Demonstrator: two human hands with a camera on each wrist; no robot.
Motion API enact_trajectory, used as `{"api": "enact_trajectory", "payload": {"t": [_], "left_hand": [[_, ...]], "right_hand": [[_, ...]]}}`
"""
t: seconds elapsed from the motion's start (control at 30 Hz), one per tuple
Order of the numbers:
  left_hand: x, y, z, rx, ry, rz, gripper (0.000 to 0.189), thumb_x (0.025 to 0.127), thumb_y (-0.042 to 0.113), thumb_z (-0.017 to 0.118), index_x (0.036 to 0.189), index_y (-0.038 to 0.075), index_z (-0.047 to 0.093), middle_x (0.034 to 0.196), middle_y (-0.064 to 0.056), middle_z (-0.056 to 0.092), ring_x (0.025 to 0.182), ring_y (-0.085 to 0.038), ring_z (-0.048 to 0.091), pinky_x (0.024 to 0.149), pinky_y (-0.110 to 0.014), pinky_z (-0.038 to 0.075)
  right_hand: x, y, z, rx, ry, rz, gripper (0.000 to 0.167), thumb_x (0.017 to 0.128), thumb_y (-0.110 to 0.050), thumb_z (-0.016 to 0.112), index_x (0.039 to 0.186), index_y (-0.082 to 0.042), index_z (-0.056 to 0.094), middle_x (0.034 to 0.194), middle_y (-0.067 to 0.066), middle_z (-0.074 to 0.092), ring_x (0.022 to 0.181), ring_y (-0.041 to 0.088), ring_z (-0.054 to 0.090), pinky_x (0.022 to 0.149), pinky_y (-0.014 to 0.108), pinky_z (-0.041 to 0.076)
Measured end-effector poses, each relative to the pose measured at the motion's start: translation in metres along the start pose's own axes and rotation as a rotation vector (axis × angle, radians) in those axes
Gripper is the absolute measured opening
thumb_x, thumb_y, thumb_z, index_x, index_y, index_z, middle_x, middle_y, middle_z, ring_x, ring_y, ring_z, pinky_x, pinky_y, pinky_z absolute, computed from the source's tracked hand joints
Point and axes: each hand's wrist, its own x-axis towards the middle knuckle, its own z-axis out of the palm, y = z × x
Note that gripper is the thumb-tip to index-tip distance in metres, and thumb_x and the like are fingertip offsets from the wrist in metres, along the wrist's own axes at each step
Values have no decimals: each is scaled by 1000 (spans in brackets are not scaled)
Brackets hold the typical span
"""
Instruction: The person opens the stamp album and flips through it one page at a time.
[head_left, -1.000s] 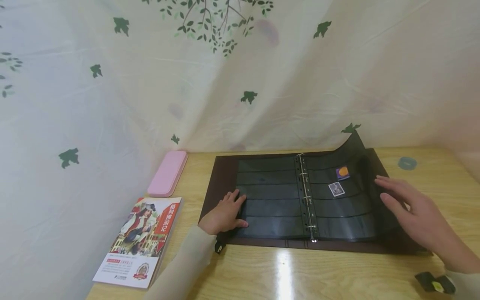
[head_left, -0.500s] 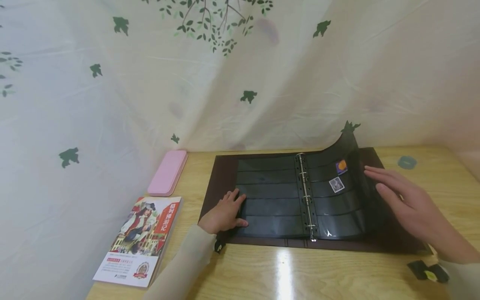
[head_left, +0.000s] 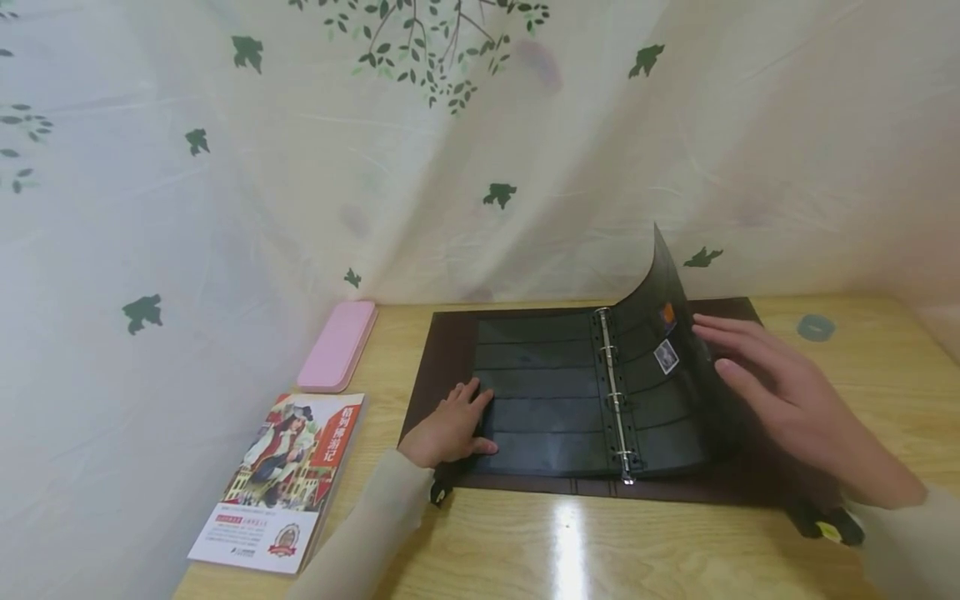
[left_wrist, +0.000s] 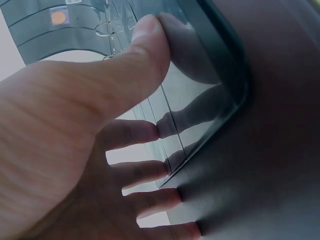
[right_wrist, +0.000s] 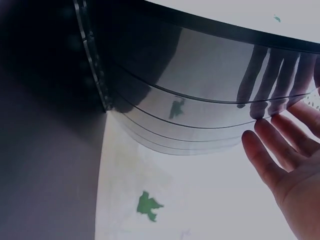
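Note:
A stamp album with a dark brown cover (head_left: 450,342) lies spread on the table, its black pocket pages held by metal rings (head_left: 617,400). My left hand (head_left: 446,429) rests with spread fingers on the outer edge of the left page (head_left: 543,383) and the cover. The right page (head_left: 660,417) stands bent up, carrying a purple-and-orange stamp (head_left: 667,317) and a grey stamp (head_left: 665,357). Behind it, my right hand (head_left: 795,400) touches the raised page with extended fingers (right_wrist: 262,155). In the left wrist view, the left thumb (left_wrist: 145,55) lies over the clear pockets.
To the left, a paperback book (head_left: 277,483) with a colourful cover lies below a pink case (head_left: 337,346). A small round translucent disc (head_left: 816,327) is at the right back. A pale curtain (head_left: 420,208) with leaf prints hangs behind the wooden table (head_left: 510,542).
My right hand has moved left, lifting the right page steeper and bending it toward the rings. The two stamps have tilted with it. The left hand stays in place.

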Motion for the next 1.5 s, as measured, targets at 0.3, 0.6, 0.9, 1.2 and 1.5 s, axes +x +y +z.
{"api": "enact_trajectory", "payload": {"t": [0.3,0.6,0.9,1.2,1.5], "left_hand": [[0,0,0,4,11,7,84,82,43,70,148,8,32,153,-20,17,138,-41,18,106,-53,24],[0,0,0,-3,14,9,84,82,43,70,148,8,32,153,-20,17,138,-41,18,106,-53,25],[0,-1,1,-2,23,20,83,82,42,70,147,7,32,153,-21,18,137,-42,18,105,-54,25],[-1,-1,1,8,31,28,84,82,43,70,147,6,32,153,-21,18,137,-43,19,104,-54,26],[-2,1,-1,9,22,26,83,83,43,69,147,6,32,153,-21,18,137,-42,19,104,-54,27]], "right_hand": [[16,-11,5,65,-11,-66,44,92,6,50,135,-5,52,139,9,46,130,18,38,103,18,25],[27,-18,14,167,-11,-71,46,93,9,42,138,-2,47,141,13,43,131,20,34,104,20,24],[29,-13,29,240,-9,-104,51,90,13,42,140,2,42,138,16,44,128,19,37,100,21,30],[28,-8,40,359,-34,-139,50,92,12,39,141,3,39,134,16,46,118,24,46,93,23,39],[26,-8,45,394,-43,-145,49,92,13,39,141,6,37,133,20,46,120,29,44,92,26,41]]}}
